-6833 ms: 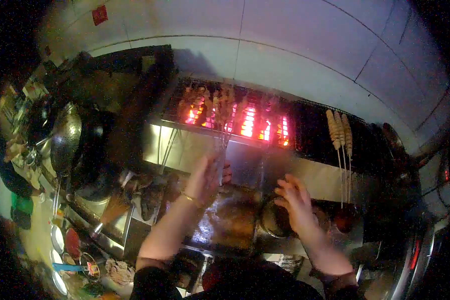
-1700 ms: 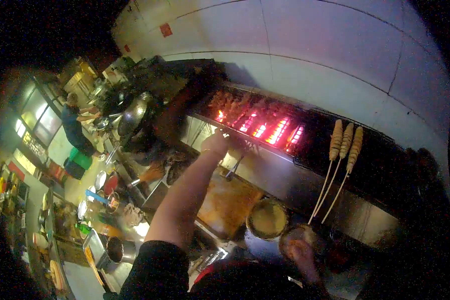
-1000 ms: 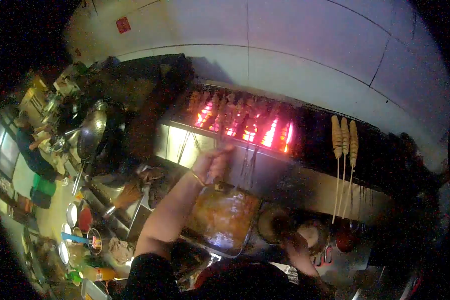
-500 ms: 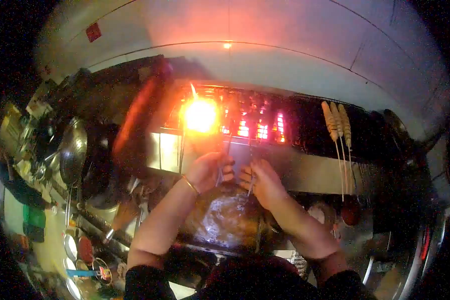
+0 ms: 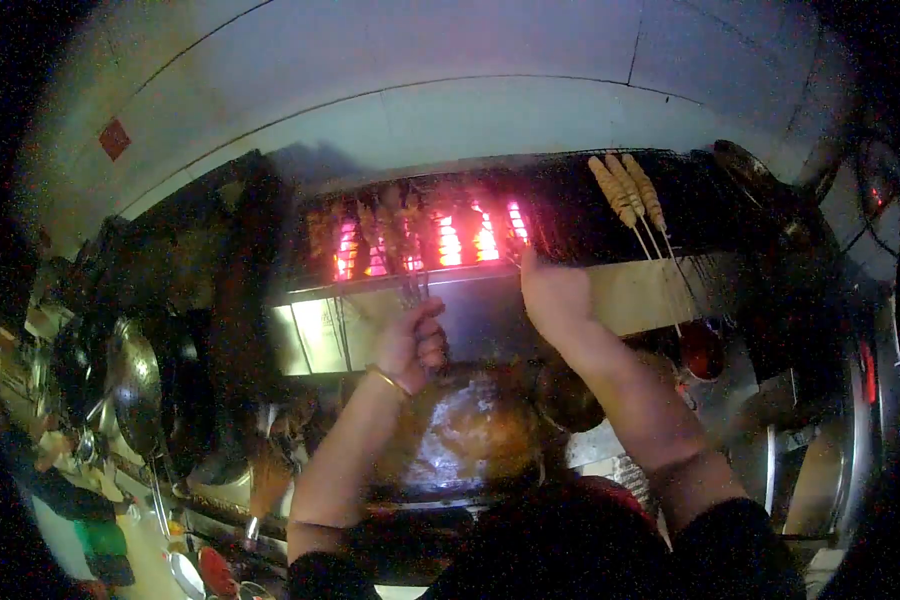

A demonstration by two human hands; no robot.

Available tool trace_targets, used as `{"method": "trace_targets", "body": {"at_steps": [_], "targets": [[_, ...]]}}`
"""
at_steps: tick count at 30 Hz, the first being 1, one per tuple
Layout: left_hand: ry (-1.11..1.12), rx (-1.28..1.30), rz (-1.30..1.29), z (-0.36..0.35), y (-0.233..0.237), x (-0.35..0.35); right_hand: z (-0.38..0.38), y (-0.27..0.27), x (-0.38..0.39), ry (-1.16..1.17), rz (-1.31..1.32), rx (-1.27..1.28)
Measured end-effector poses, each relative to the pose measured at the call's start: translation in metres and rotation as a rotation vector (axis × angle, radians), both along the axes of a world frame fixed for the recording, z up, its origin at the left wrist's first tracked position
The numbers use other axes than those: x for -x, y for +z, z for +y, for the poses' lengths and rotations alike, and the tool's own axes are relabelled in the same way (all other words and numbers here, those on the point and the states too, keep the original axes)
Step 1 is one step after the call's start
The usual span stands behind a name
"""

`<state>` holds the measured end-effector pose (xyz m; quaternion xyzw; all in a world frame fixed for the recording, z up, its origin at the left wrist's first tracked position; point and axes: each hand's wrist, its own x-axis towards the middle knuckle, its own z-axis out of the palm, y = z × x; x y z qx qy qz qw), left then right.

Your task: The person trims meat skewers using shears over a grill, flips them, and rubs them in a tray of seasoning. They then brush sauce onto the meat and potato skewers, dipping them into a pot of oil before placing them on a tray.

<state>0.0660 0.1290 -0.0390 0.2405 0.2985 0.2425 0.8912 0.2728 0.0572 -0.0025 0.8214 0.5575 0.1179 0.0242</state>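
Note:
My left hand [image 5: 410, 345], with a bangle at its wrist, is closed around the lower ends of several skewers [image 5: 402, 235]. Their meat lies over the glowing grill [image 5: 450, 238]. My right hand [image 5: 555, 295] is at the grill's front edge, right of the glowing bars, slightly blurred; its fingertips and anything in them cannot be made out. Farther right, three pale spiral-cut skewers [image 5: 627, 190] rest on the dark part of the grill, their sticks hanging over the front ledge.
A round stained pan [image 5: 470, 430] is below my hands. A hanging wok [image 5: 135, 385] and utensils are at the left. A red bowl [image 5: 702, 350] stands under the right ledge. Part of another person [image 5: 70, 495] shows at the far left.
The bright flame at the left of the grill is gone. My right hand has moved away from my left, up to the grill's edge. The whole view has shifted.

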Motion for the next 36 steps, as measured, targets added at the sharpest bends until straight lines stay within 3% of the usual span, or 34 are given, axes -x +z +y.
{"method": "trace_targets", "body": {"at_steps": [2,4,6,8,11,14,15,21,25,30,33,36], "targets": [[0.081,-0.099,0.091,-0.007,0.003,-0.006,0.001,0.002,-0.008,0.032,-0.029,0.052],[0.191,-0.227,0.169,-0.018,0.007,-0.009,0.002,-0.037,-0.032,0.1,-0.071,-0.305],[0.188,-0.215,0.152,-0.02,0.013,-0.008,0.0,-0.041,-0.032,0.137,0.455,-0.475],[0.2,-0.184,0.137,-0.02,0.013,-0.007,-0.008,-0.039,-0.024,0.1,1.559,-0.376],[0.208,-0.145,0.087,-0.019,0.008,-0.01,-0.015,-0.029,0.015,0.059,2.479,-0.478],[0.173,-0.129,0.042,-0.013,-0.006,-0.014,-0.01,-0.032,0.044,-0.137,2.44,-0.587],[0.17,-0.113,0.05,-0.012,-0.009,-0.015,-0.016,-0.023,0.046,-0.068,2.33,-0.478],[0.086,-0.001,-0.076,-0.011,-0.005,-0.011,-0.01,-0.037,0.043,-0.04,2.205,-0.494],[0.041,-0.03,-0.124,-0.008,-0.003,-0.01,-0.008,-0.027,0.045,-0.217,2.207,-0.426],[0.09,0.015,-0.058,-0.008,0.0,-0.005,-0.011,-0.04,0.039,-0.212,2.211,-0.366],[0.149,-0.018,0.018,-0.015,0.01,-0.005,-0.024,-0.037,0.033,-0.34,2.25,-0.326],[0.199,-0.03,0.14,-0.018,0.026,-0.008,-0.048,-0.043,0.032,-0.328,2.097,-0.449]]}}
